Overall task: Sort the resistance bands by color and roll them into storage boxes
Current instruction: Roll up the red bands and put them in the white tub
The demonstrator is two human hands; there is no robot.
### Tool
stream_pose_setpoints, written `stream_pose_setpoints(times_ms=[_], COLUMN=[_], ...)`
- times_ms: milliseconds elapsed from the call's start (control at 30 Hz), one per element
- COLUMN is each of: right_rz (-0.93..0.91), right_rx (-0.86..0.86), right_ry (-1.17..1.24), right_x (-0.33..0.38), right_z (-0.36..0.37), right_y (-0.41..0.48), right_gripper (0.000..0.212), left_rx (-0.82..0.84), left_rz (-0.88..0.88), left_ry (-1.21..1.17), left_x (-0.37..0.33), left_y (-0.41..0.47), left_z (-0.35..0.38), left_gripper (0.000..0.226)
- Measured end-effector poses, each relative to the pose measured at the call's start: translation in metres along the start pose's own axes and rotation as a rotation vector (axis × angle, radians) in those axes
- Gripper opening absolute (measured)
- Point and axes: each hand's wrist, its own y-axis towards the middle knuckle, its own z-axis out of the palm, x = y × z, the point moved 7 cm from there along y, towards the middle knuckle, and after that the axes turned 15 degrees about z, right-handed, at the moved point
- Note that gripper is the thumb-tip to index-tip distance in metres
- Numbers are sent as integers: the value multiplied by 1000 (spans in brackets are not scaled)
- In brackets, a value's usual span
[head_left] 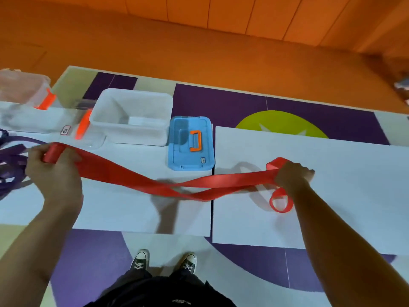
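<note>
The red resistance band (132, 178) stretches left to right over the white worktop (343, 196) — left hand (53, 173) pinching its rolled end, right hand (292, 176) clenched round the loose end — both grips closed.

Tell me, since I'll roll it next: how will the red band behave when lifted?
Probably floppy: the red band sags and twists between the left hand and right hand. Likely light, being thin and flat. Its free end curls, so a roll may unwind.
</note>
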Motion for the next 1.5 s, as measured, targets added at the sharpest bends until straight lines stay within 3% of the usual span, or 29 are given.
stream_pose_setpoints(times_ms=[167, 300, 433, 600, 700, 800, 867, 1000, 1167, 1300, 1433, 1500], right_rz=[43, -64, -325, -719, -972, -1157, -1181, -1066, -983, -979, -907, -897], right_rx=[105, 236, 244, 217, 375, 602, 631, 480, -20, -3, 25, -56], right_ry=[-155, 2, 309, 655, 956, 926, 812, 819, 752, 710, 769, 799], right_x=[4, 31, 91, 156, 175, 193, 205, 214, 211, 210, 211, 214], right_z=[-8, 26, 21, -48, -96, -117, -112, -108, -124, -106, -89, -86], right_y=[-9, -33, -78, -176, -254, -327, -354, -364, -367, -366, -372, -382], right_gripper=[43, 56, 44, 40, 38, 57, 62, 38, 45, 78, 64, 61], left_rx=[24, 124, 384, 704, 809, 872, 868, 842, 903, 1046, 1119, 1111], left_rz=[-25, -45, 39, 243, 262, 317, 339, 362, 376, 424, 406, 404], left_ry=[-50, 2, 105, 225, 160, 123, 96, 94, 39, 34, 30, 42], left_x=[-6, -3, -9, -32, -46, -61, -68, -73, -75, -80, -78, -74], left_y=[-12, -14, -23, -23, -20, -14, -6, 12, 27, 39, 50, 55], left_z=[15, 16, 26, 41, 40, 36, 29, 14, 9, 7, -1, -5], left_gripper=[29, 32, 35, 42, 39, 39, 37, 34, 36, 36, 29, 25])
